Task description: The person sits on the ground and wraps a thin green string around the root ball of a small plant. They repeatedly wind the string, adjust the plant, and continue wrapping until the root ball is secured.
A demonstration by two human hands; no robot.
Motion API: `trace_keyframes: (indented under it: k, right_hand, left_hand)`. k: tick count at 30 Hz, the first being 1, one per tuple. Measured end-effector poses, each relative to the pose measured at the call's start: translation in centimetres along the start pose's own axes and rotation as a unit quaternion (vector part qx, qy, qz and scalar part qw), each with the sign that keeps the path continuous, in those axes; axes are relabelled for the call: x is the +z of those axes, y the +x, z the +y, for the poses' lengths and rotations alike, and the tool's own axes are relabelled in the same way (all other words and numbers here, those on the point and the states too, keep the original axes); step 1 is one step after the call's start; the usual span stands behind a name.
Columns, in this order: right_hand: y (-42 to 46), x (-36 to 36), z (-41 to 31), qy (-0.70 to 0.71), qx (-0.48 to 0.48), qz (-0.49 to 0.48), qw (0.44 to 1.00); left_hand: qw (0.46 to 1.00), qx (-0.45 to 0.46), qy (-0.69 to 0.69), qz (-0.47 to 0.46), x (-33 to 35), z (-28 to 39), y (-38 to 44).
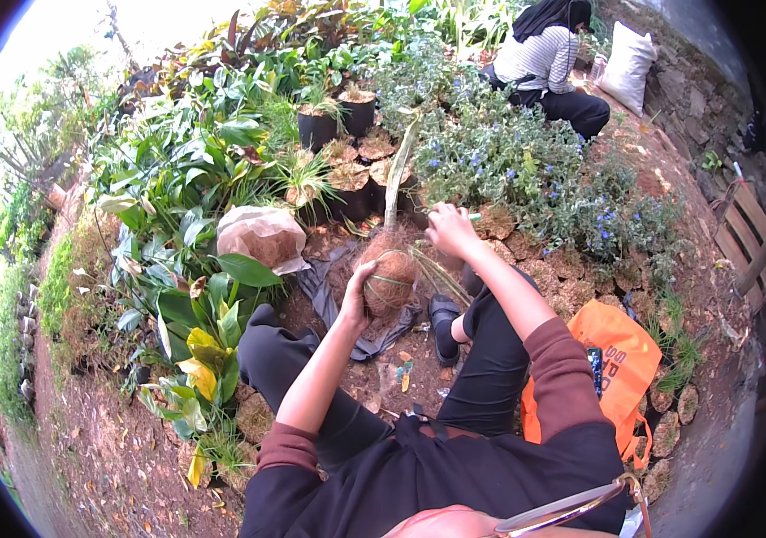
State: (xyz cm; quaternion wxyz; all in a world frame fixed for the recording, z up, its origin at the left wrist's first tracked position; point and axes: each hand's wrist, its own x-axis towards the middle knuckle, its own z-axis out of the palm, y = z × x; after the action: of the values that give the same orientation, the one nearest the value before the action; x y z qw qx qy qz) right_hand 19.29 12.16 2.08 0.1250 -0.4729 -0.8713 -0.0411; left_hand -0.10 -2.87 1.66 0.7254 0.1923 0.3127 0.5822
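My left hand [357,296] grips the side of a ball of brown coconut fibre [391,286], which has green twine wound around it. From the top of the ball rises a pale, thick plant stalk [396,168]. Up and to the right, my right hand [451,230] is closed around a small green object [475,216], mostly hidden by the fingers, so its kind is unclear. Loose fibre and a crumpled black plastic sheet [322,286] lie beneath the ball, between my legs. A dry leaf stalk [440,272] slants out beside it.
A clear plastic bag of fibre [262,237] stands left, among leafy plants [188,155]. Black pots [317,128] stand ahead; blue-flowered shrubs [510,161] grow right. An orange bag [625,363] with a phone [595,370] lies at my right. Another person [537,67] sits near a white sack [627,67].
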Motion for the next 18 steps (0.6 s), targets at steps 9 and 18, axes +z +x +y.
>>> trace_keyframes:
  k: [9,18]
  right_hand:
    - [1.3,-9.2,-5.9,0.271,-0.071,0.080,0.957]
    - [7.9,-0.6,-10.6,0.109,-0.009,-0.541,0.834]
  left_hand:
    - [0.963,0.138,0.208,0.105,-1.2,-2.1,1.8]
    - [0.870,0.215,0.430,0.111,-0.1,-2.1,1.0]
